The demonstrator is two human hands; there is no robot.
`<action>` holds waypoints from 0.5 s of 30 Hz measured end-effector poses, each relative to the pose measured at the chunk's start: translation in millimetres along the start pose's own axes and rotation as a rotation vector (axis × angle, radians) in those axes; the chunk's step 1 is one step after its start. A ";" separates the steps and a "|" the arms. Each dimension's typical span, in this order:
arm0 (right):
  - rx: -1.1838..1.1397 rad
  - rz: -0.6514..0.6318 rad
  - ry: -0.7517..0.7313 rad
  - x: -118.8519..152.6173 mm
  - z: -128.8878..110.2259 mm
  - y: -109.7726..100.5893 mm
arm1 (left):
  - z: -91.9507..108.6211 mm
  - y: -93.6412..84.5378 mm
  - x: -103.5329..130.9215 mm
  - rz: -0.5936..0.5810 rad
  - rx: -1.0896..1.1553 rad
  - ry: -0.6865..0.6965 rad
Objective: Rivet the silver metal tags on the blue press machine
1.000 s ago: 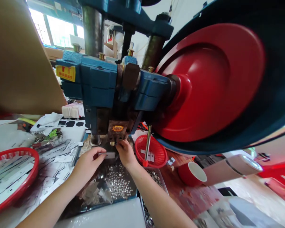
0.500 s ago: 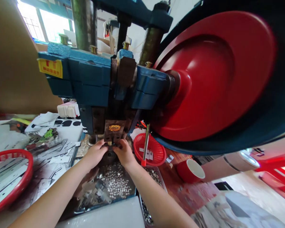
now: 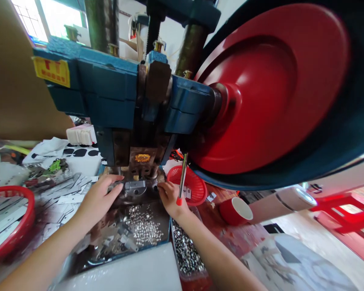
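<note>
The metal plate (image 3: 135, 184) is seen lying beneath the blue press (image 3: 109, 91), on the dark metal base (image 3: 134, 196) under the ram block (image 3: 142, 158); a small round hole is shown in its face. Its left end is placed just beside the fingertips of the left hand (image 3: 100, 198), whose thumb and forefinger are held a little apart — whether the plate or anything else is gripped by them cannot be told. By the right hand (image 3: 173, 200), the right side of the base is approached with bent fingers, well apart from the left hand; whether anything is pinched there cannot be told either. The right hand is partly crossed by a red-tipped metal rod (image 3: 183, 180).

Nearer the camera, small shiny metal pieces (image 3: 145, 228) and flat metal parts (image 3: 113, 240) are spread on a dark tray (image 3: 87, 262). More small parts are held in a clear plastic container (image 3: 186, 250) below the right hand. At the left, flat strips are held in a red basket (image 3: 30, 214), and loose strips (image 3: 71, 199) are scattered beside it. A smaller red basket (image 3: 200, 192) is set behind the right hand — a red cup (image 3: 235, 211) and a pale bottle (image 3: 279, 202) are seen farther right.
</note>
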State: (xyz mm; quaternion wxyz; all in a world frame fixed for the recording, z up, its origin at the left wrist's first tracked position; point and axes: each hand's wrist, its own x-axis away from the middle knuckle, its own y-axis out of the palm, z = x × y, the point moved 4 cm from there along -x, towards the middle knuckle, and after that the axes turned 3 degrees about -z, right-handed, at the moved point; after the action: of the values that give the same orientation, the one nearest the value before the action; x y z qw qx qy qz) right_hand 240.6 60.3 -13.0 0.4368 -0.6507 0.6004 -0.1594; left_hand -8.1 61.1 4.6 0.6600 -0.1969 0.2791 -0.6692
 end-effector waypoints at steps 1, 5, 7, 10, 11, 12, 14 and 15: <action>0.087 -0.034 -0.066 6.7 -3.6 1.1 | -4.6 -5.6 7.9 -0.014 -0.035 0.004; 0.242 -0.083 -0.178 22.4 -13.5 8.7 | -23.1 -19.7 39.7 -0.034 -0.167 0.053; 0.222 -0.082 -0.175 24.3 -13.9 10.8 | -30.3 -20.5 52.0 -0.037 -0.220 0.070; 0.175 -0.071 -0.179 25.6 -13.0 11.3 | -33.3 -15.5 63.1 -0.068 -0.277 0.070; 0.161 -0.065 -0.178 26.3 -13.0 11.0 | -31.7 -13.0 64.7 -0.084 -0.293 0.069; 0.150 -0.061 -0.176 27.1 -13.1 10.8 | -28.8 -10.2 65.5 -0.103 -0.306 0.071; 0.130 -0.052 -0.165 28.7 -14.1 10.6 | -20.3 -4.4 65.1 -0.147 -0.321 0.085; 0.119 -0.047 -0.159 29.0 -14.8 10.7 | -15.5 -1.5 64.4 -0.170 -0.325 0.095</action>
State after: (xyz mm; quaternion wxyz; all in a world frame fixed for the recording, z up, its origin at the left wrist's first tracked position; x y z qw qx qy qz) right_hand 229.6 29.1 -21.9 0.5173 -0.6480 0.5378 -0.1527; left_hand -22.3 -1.2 -13.1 0.5466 -0.2921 0.3968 -0.6771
